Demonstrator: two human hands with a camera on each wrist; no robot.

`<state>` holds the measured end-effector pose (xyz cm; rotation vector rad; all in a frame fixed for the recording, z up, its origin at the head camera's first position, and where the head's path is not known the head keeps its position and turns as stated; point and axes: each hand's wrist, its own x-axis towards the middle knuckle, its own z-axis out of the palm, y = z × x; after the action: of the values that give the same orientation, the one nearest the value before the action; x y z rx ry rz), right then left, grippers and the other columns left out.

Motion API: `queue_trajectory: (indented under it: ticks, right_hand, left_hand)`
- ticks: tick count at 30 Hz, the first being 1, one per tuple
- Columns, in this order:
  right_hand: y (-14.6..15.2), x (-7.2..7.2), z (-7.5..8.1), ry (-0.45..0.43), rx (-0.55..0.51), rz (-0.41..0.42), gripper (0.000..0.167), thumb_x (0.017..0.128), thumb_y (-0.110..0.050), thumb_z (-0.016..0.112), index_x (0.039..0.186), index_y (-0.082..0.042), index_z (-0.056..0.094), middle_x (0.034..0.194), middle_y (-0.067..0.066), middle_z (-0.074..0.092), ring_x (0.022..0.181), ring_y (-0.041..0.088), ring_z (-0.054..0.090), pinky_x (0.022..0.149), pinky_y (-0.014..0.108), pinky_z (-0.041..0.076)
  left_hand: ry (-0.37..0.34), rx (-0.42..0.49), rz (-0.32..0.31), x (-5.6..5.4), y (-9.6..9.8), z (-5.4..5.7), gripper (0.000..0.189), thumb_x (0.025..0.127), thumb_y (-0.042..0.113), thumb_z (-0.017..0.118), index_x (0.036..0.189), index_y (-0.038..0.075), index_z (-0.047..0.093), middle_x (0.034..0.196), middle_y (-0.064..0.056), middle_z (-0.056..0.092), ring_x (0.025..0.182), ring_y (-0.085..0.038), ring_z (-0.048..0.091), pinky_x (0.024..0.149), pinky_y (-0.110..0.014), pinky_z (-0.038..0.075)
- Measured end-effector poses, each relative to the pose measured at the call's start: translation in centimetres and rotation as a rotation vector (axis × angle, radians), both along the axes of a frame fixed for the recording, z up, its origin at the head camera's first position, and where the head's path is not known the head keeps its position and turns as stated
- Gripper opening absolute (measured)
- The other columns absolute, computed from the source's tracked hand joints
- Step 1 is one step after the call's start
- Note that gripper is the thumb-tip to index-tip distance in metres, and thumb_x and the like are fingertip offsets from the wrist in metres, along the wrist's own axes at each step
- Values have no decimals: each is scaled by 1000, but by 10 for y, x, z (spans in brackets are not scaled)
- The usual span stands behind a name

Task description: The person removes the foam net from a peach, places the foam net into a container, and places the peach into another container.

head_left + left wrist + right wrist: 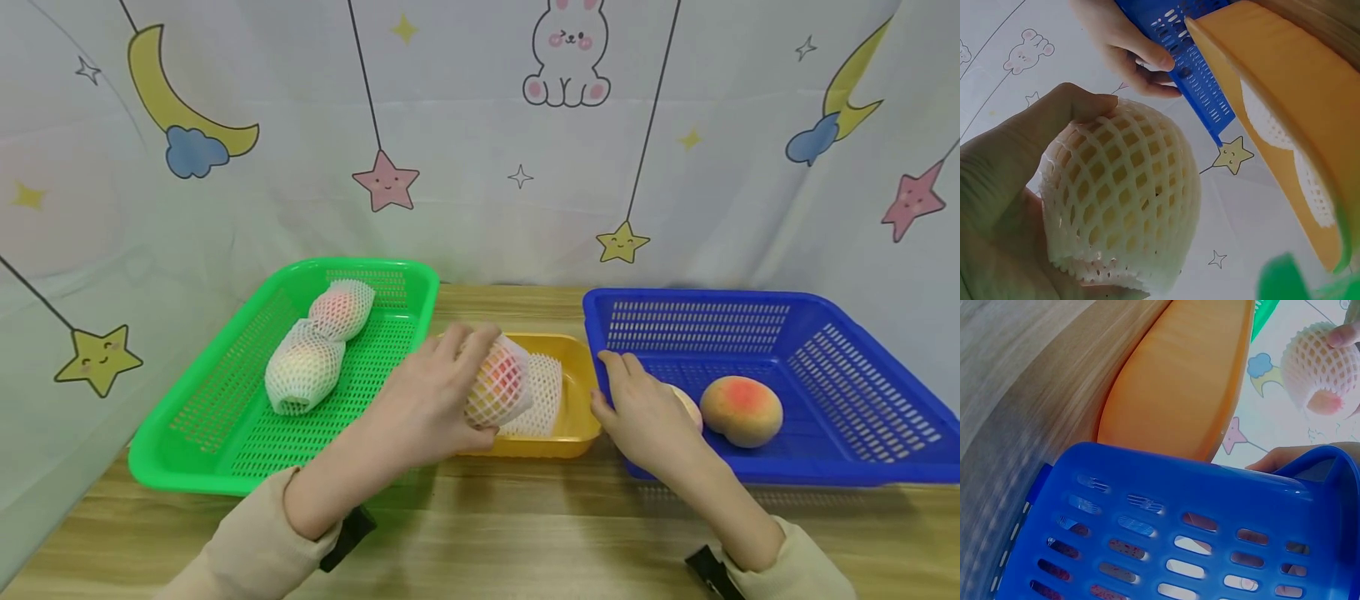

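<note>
My left hand [435, 400] grips a peach in a white foam net [498, 382] above the yellow basket [577, 400]. In the left wrist view the thumb presses the netted peach [1125, 187] from above. My right hand [645, 408] rests at the left rim of the blue basket [697, 296], fingers loosely bent, with no object seen in its grasp. Inside that basket lies a bare peach [742, 410]; another peach [688, 407] is partly hidden by the right hand. White foam nets [542, 400] lie in the yellow basket.
A green basket [180, 417] on the left holds two netted peaches, one at the back [341, 310] and one nearer [303, 367]. All the baskets stand on a wooden table [480, 533]. A patterned white curtain [465, 233] hangs behind them.
</note>
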<state>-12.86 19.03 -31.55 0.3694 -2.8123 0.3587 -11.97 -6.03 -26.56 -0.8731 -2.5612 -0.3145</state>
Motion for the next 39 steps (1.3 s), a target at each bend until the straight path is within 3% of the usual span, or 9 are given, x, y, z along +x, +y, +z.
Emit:
queue_trajectory:
  ticks: [16, 24, 27, 32, 35, 39]
  right_hand:
    - [-3, 1, 1, -2, 1, -16, 46, 92, -21, 56, 129, 6, 50, 115, 24, 59, 93, 36, 66, 72, 49, 55]
    - [-2, 1, 0, -10, -3, -30, 48, 92, -23, 58, 129, 7, 49, 116, 24, 60, 100, 37, 64, 78, 50, 54]
    - [-3, 1, 0, -26, 1, -44, 50, 92, -26, 59, 130, 6, 49, 118, 24, 60, 106, 38, 62, 84, 52, 52]
    - [-4, 2, 0, -25, 18, -57, 53, 92, -29, 60, 131, 4, 50, 118, 23, 60, 108, 37, 60, 86, 52, 51]
    - [-4, 2, 0, 12, 34, -58, 52, 91, -30, 62, 130, 3, 51, 121, 22, 57, 110, 38, 56, 86, 52, 51]
    - [-2, 1, -2, 114, 54, -29, 51, 88, -28, 66, 128, 0, 53, 129, 21, 52, 116, 39, 50, 86, 54, 50]
  left_hand:
    - [-2, 65, -25, -3, 8, -23, 95, 56, 39, 85, 137, 16, 42, 116, -6, 56, 97, -22, 58, 74, -34, 51]
    - [-59, 110, -31, -5, 10, -31, 98, 58, 42, 85, 140, 18, 38, 119, -5, 54, 98, -20, 55, 78, -31, 52]
    - [-80, 122, -31, -5, 9, -34, 101, 59, 42, 85, 143, 15, 35, 121, -5, 54, 101, -20, 54, 84, -32, 53]
    - [-106, 144, -50, -7, 7, -38, 106, 59, 40, 85, 145, 10, 31, 125, -6, 54, 111, -22, 54, 105, -39, 44]
    - [-120, 161, -62, -8, 7, -40, 106, 60, 38, 85, 145, 10, 30, 127, -7, 54, 114, -23, 53, 112, -43, 37]
    - [-134, 180, -69, -10, 6, -41, 105, 60, 37, 85, 145, 9, 30, 127, -7, 53, 115, -25, 52, 113, -44, 35]
